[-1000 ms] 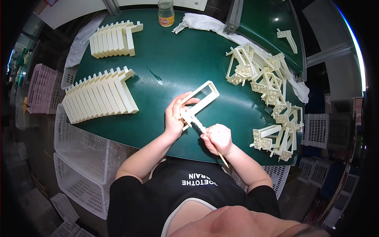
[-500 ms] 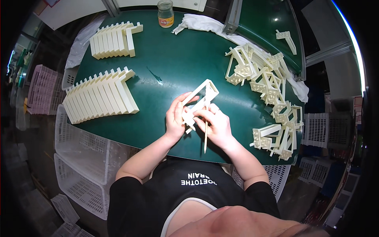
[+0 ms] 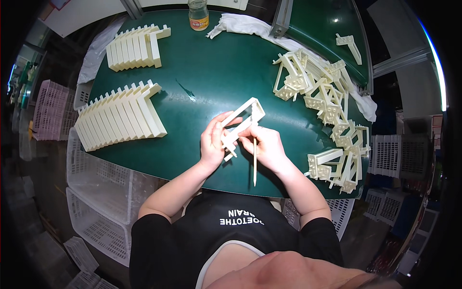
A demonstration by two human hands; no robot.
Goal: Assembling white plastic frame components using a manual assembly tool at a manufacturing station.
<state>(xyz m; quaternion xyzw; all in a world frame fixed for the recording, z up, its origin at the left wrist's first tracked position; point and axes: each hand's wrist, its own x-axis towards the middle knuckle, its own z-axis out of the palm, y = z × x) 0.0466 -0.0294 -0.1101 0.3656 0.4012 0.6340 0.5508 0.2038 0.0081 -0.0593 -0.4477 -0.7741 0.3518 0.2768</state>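
My left hand (image 3: pixel 211 144) is closed around the lower left side of a cream plastic frame (image 3: pixel 259 111), raised a little over the green table. The frame is long and open in the middle, with small tabs at its near end. My right hand (image 3: pixel 270 147) pinches a thin pale stick (image 3: pixel 255 168) whose pointed end hangs down toward me. Its fingertips sit against the frame's right bar. Something whitish shows inside the frame above those fingers; I cannot tell whether it belongs to the stick.
Two neat rows of similar frames, a far row (image 3: pixel 134 48) and a near row (image 3: pixel 120 118), stand on the left. A loose pile of frames (image 3: pixel 332 106) covers the right side. A glass jar (image 3: pixel 198 17) and white cloth (image 3: pixel 243 25) lie at the back. Plastic crates (image 3: pixel 98 178) stand lower left.
My right hand has moved slightly up along the frame, and the stick's lower end has swung a little to the right. My left hand keeps its hold on the frame.
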